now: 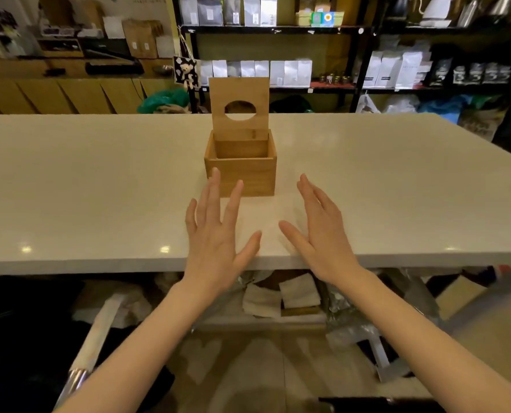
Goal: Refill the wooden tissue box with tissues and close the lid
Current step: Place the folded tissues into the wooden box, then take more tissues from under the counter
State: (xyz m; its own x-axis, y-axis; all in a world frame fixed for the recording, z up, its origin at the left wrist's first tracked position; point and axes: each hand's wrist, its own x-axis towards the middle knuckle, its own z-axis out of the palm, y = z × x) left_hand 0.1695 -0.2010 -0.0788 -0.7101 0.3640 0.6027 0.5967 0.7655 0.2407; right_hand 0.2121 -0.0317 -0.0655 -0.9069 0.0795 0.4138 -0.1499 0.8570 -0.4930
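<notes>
A wooden tissue box (241, 168) sits on a pale table (382, 186), a little beyond the middle of the view toward twelve o'clock. Its lid (240, 107), a wooden panel with an oval hole cut through it, stands upright at the back edge of the box, leaving the top uncovered. What can be seen of the inside shows only bare wood. Two bare forearms reach in from six o'clock. The left hand (218, 234) is spread wide, fingers straight and fanned, its fingertips lying over the lower front face of the box at about seven o'clock from it; whether they touch the wood cannot be told. The right hand (323, 231) is also flat and relaxed, fingers together, thumb out, at about five o'clock from the box and apart from it. Neither hand holds anything. Below the table's near edge, folded white tissues (281, 295) lie on a lower shelf. Behind the table, dark shelving (364, 55) carries rows of white and black bags.
</notes>
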